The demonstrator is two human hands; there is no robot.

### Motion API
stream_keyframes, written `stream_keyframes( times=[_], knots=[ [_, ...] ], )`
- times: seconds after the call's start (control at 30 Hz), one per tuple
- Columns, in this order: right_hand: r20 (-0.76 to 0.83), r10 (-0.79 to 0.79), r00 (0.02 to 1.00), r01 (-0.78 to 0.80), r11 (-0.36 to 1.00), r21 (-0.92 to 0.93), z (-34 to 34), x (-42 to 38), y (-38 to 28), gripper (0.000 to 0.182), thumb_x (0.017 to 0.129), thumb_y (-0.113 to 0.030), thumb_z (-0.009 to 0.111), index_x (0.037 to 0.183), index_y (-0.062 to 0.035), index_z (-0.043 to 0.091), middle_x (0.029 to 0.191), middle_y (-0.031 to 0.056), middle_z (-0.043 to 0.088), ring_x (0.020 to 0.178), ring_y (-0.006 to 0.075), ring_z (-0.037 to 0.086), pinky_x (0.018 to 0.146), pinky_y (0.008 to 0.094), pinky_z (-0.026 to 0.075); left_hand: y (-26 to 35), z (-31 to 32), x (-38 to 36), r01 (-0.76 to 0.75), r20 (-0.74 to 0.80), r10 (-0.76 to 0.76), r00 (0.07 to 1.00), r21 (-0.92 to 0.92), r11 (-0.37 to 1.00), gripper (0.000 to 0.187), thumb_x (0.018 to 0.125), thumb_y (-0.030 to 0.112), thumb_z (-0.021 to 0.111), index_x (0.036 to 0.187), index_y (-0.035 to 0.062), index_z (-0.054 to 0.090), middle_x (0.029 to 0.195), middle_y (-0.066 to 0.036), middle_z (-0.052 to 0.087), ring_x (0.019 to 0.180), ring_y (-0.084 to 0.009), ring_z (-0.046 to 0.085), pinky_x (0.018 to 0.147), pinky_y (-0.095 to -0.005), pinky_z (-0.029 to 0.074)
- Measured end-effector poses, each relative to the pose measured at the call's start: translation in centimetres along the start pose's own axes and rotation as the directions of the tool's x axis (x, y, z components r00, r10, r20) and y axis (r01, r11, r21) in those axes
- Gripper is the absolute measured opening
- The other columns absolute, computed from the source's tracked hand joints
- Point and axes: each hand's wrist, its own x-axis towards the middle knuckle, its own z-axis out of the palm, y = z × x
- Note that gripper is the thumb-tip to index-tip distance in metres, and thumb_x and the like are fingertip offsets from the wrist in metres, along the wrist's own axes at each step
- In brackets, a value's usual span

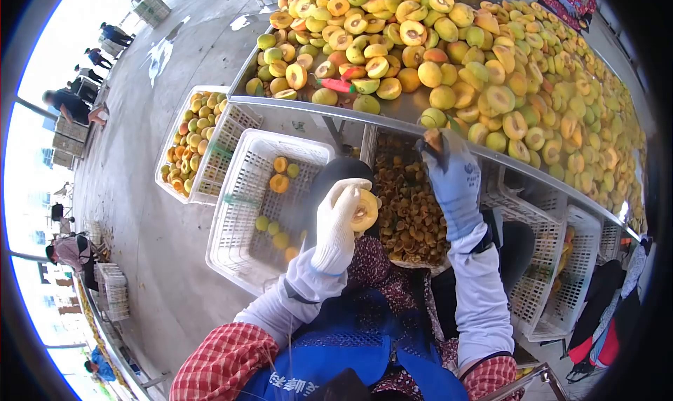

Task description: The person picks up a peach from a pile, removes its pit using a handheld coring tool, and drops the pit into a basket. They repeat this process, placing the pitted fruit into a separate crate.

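Note:
My left hand [338, 222], in a white knit glove, is closed round a cut peach half [365, 211] whose hollow faces right. My right hand [452, 173], in a blue-and-white glove, is closed on something small and brown [434, 141] at the metal table's edge. What that is cannot be made out. Between and below the hands stands a crate of brown pits [406, 205]. Beyond them, many halved and whole peaches [484, 57] cover the metal table. A red-handled tool [337, 85] lies among the fruit near the table's left end.
A white crate [231, 247] with a few peach halves stands left of my left hand, with a fuller fruit crate [184, 184] behind it. More white crates [536, 289] are under the table at the right. Several people are at the far left; another person sits at the right edge.

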Motion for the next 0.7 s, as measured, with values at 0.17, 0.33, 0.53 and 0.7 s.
stream_keyframes(
  times=[0.17, 0.33, 0.53, 0.7],
  knots=[
    [0.468, -0.008, 0.884, 0.213, 0.897, -0.388, 6.2, 8.4, 4.0, 0.039, 0.084, -0.031, 0.067, 0.115, -0.0089, 0.058, 0.102, 0.0136, 0.061, 0.098, 0.0335, 0.06, 0.083, 0.0436, 0.049, 1.9, -2.9, 0.6, -0.034, 0.02, 0.035, 0.999, -0.041, 0.999, 0.028, 0.096, 0.025, 0.052, 0.107, 0.0017, 0.061, 0.088, -0.013, 0.068, 0.072, -0.0119, 0.063, 0.057, -0.0194, 0.046],
    [0.469, -0.171, 0.866, 0.324, 0.907, -0.267, 11.6, 12.6, 2.1, 0.04, 0.081, -0.035, 0.068, 0.114, -0.0151, 0.06, 0.108, 0.0089, 0.061, 0.101, 0.0293, 0.058, 0.083, 0.0441, 0.049, 2.2, -6.1, 2.5, -0.018, -0.122, 0.023, 0.992, 0.045, 0.999, 0.037, 0.097, 0.036, 0.046, 0.111, 0.0035, 0.057, 0.087, -0.012, 0.067, 0.06, -0.0097, 0.057, 0.047, -0.0179, 0.039],
    [0.411, -0.534, 0.739, 0.672, 0.623, -0.399, 22.6, 14.4, -2.2, 0.04, 0.08, -0.033, 0.068, 0.113, -0.0122, 0.061, 0.105, 0.0074, 0.062, 0.105, 0.0263, 0.055, 0.089, 0.0416, 0.043, 2.2, -6.9, 4.9, 0.054, -0.17, -0.064, 0.983, -0.061, 0.997, 0.034, 0.095, 0.033, 0.054, 0.109, 0.0028, 0.062, 0.083, -0.011, 0.068, 0.057, -0.0096, 0.056, 0.047, -0.0201, 0.039],
    [0.469, -0.38, 0.797, 0.573, 0.722, -0.389, 25.3, 15.5, -2.1, 0.041, 0.077, -0.027, 0.069, 0.112, -0.0108, 0.057, 0.106, 0.0106, 0.061, 0.106, 0.028, 0.055, 0.089, 0.0427, 0.044, 1.9, -8.0, 5.7, 0.032, -0.15, -0.038, 0.988, -0.042, 0.999, 0.036, 0.098, 0.036, 0.049, 0.111, 0.0046, 0.059, 0.088, -0.011, 0.068, 0.06, -0.0095, 0.056, 0.048, -0.0183, 0.04]
  ],
)
